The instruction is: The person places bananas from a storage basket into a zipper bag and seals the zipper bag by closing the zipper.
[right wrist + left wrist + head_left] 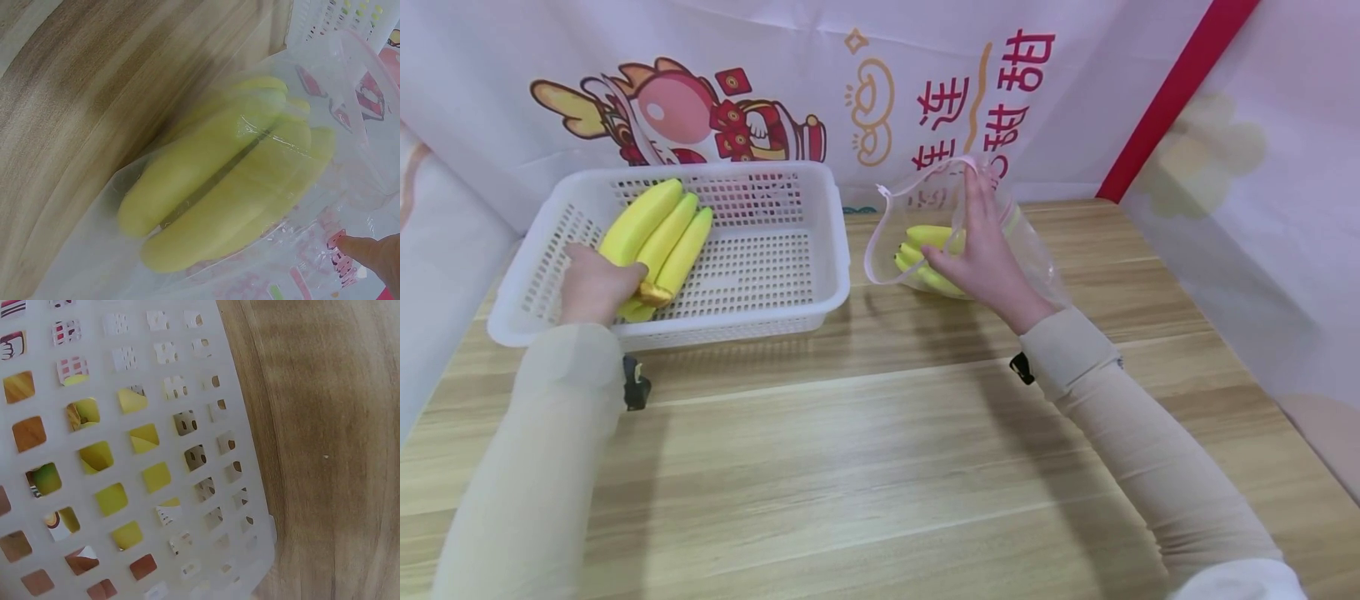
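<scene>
My left hand (595, 283) reaches into the white plastic basket (833, 250) and grips a bunch of yellow bananas (658, 229), its thumb beside the stem end. Through the basket's holes the left wrist view shows patches of banana (112, 499) and skin. At the mouth of a clear zip bag (1037, 258), my right hand (988, 250) has its fingers raised against the rim and its thumb spread away. More bananas (936, 279) lie inside that bag; the right wrist view shows these bananas (231, 187) through the film, with one fingertip (359, 249) nearby.
Basket and bag stand side by side toward the back of a wood-grain table (850, 467). Behind them hangs a white printed cloth (790, 50) with cartoon figures and red characters. A red strip (1180, 96) runs down the cloth at the right.
</scene>
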{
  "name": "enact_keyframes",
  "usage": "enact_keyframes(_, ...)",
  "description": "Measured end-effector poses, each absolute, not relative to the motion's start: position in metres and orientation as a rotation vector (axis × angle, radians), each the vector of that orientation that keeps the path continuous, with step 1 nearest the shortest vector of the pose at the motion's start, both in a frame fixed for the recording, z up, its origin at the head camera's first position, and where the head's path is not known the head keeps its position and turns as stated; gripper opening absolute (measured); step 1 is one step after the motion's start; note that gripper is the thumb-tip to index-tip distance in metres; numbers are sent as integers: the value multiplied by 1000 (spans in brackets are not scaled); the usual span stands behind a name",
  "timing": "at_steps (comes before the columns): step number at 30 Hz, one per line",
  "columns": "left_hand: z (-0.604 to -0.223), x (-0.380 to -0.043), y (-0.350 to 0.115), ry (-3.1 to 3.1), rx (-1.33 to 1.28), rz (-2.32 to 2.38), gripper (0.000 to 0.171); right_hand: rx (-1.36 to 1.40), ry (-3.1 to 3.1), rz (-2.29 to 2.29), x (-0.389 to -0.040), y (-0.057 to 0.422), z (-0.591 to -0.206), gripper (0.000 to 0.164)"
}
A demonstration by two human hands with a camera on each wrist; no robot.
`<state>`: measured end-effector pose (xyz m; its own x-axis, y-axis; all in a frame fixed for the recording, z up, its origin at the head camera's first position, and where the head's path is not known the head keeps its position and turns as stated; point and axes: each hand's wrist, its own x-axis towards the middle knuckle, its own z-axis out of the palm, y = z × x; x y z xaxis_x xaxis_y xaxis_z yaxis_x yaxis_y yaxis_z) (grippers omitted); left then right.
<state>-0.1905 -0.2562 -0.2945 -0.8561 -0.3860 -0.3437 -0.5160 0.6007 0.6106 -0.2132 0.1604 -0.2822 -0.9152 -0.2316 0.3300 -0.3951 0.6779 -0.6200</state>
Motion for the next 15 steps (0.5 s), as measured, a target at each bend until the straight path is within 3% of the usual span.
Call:
enact_keyframes(9, -296, -192, -256, 2576, -746, 1086, 99, 518, -2662, 1055, -213, 160, -283, 107)
enact_keyframes(15, -296, -191, -255, 2627, -700, 1050, 92, 532, -2653, 1053, -214, 160, -284, 107)
